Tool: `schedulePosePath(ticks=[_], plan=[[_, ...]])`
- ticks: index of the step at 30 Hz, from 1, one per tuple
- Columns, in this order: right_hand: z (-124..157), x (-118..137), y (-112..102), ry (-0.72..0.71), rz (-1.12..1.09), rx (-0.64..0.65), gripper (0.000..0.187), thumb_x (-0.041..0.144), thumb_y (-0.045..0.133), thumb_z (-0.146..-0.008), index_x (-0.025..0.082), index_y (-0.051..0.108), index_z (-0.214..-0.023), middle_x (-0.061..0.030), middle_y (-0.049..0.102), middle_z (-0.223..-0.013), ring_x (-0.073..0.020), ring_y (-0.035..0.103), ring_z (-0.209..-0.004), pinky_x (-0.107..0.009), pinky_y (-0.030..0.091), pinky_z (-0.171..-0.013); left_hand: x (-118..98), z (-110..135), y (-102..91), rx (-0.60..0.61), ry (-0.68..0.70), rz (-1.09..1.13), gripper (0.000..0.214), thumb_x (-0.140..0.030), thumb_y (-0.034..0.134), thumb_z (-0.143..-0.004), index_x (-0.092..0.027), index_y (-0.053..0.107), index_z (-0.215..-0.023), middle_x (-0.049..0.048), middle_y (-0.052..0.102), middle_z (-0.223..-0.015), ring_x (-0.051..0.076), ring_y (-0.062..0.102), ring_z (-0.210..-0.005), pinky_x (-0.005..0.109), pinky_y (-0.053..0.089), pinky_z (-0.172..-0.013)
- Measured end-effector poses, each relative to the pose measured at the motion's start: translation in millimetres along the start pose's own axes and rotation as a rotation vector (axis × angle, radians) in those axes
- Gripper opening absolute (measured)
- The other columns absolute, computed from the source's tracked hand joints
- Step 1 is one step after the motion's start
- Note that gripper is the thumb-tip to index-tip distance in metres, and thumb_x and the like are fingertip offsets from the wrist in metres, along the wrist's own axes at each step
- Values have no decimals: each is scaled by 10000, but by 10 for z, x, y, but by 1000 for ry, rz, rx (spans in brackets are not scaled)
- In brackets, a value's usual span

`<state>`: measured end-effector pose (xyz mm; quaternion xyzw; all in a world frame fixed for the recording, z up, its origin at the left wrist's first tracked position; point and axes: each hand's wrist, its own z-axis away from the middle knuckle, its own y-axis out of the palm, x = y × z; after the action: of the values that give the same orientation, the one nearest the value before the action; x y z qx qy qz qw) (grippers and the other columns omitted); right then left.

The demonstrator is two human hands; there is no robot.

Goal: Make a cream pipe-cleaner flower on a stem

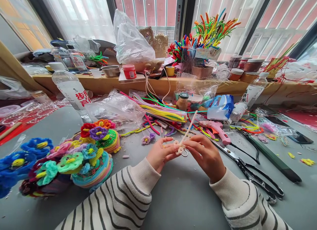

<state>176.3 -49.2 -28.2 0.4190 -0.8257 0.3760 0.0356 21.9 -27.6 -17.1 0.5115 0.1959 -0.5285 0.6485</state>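
Desk (pixel 183 207), grey, smooth-topped: carries all items below; the stretch between the forearms lies bare, probably as working room.

Cluster of multicoloured fuzzy flowers (pixel 70 162), blue, green, pink, red, with yellow centres: at the left of the desk, massed together, seemingly set aside from the hands.

Bundle of long fuzzy stems (pixel 162 112), yellow, pink, white and green: beyond the hands, lying roughly crosswise, likely within reach as stock.

Flat dark-green bar (pixel 274 160): at the right, slanting away from the person.

Scissors (pixel 241 164), metal blades, black looped handles: beside the right forearm, handles nearer the person, which would suit a quick pick-up.

Left hand (pixel 159 154): raised over the desk; fingers pinching the curled end of the pale workpiece, apparently to steady it.

Right hand (pixel 206 155): opposite the left; fingers closed on the same piece near the foot of its straight part, presumably to guide it.

Pink glue gun (pixel 220 132), black cord: beyond the right hand, resting on the desk, untouched.

Pale cream-pink fuzzy stem (pixel 190 127): between the two hands, clear of the desk. Long axis steep; free tip points up and away, leaning right.

Small pale curls (pixel 180 146): at the stem's lower end, partly hidden by fingers.
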Motion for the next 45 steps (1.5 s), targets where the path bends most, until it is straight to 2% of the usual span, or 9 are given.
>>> schedulePosePath(ticks=[6,14,20,25,31,36,41,43,45], plan=[[5,-34,28,-102,153,22,220,86,452,-739,226,539,-885,-45,520,-769,-140,488,-700,-252,428,-594,-5,6,14,-20,25,-39,413,-87,663,-531,-141,377,-825,31,592,-637,121,589,-547,258,489,-594],[-6,-54,89,-139,294,106,160,123,408,-768,188,526,-855,-55,559,-804,-154,486,-714,-270,407,-627,32,-6,36,-83,118,-80,418,-104,670,-521,-164,336,-764,-1,585,-566,121,584,-523,311,476,-625],[-36,14,107,-78,285,79,97,152,425,-763,162,519,-786,-66,552,-760,-165,486,-726,-275,405,-637,69,-34,22,-40,322,-196,420,-138,650,-535,-187,295,-753,-37,563,-549,125,580,-546,299,478,-588],[-23,48,149,98,130,63,71,172,437,-751,169,506,-737,-48,521,-727,-152,474,-695,-262,396,-603,101,-19,27,-68,566,-425,338,-200,603,-593,-200,314,-769,-34,543,-591,128,577,-579,268,473,-584],[-15,95,185,414,-129,54,97,242,465,-729,166,487,-672,-21,483,-659,-116,427,-553,-246,366,-508,116,29,47,-77,703,-568,251,-219,548,-647,-210,321,-755,-17,549,-638,129,587,-625,238,465,-607],[-23,108,196,768,-526,104,187,326,518,-685,147,492,-639,6,466,-593,-88,396,-513,-212,328,-469,139,19,31,-65,804,-721,208,-181,495,-686,-210,303,-762,-6,547,-678,130,591,-679,235,458,-639],[-20,63,173,1173,-1109,207,174,312,545,-659,144,500,-646,65,314,-497,-32,236,-405,-164,165,-365,194,3,0,-63,983,-996,131,-159,420,-728,-207,309,-778,-1,539,-703,134,586,-690,262,449,-642],[-31,47,144,1215,-1292,277,153,286,559,-647,144,513,-681,63,311,-526,-24,217,-406,-158,137,-358,184,9,2,-52,1000,-995,135,-157,429,-723,-205,315,-777,5,550,-715,134,584,-703,268,448,-656],[-49,40,113,1179,-1315,330,162,287,552,-658,144,525,-731,62,309,-531,-21,205,-403,-155,133,-357,144,11,10,-52,932,-874,175,-169,463,-705,-203,309,-781,-2,550,-697,130,587,-683,268,457,-649]])
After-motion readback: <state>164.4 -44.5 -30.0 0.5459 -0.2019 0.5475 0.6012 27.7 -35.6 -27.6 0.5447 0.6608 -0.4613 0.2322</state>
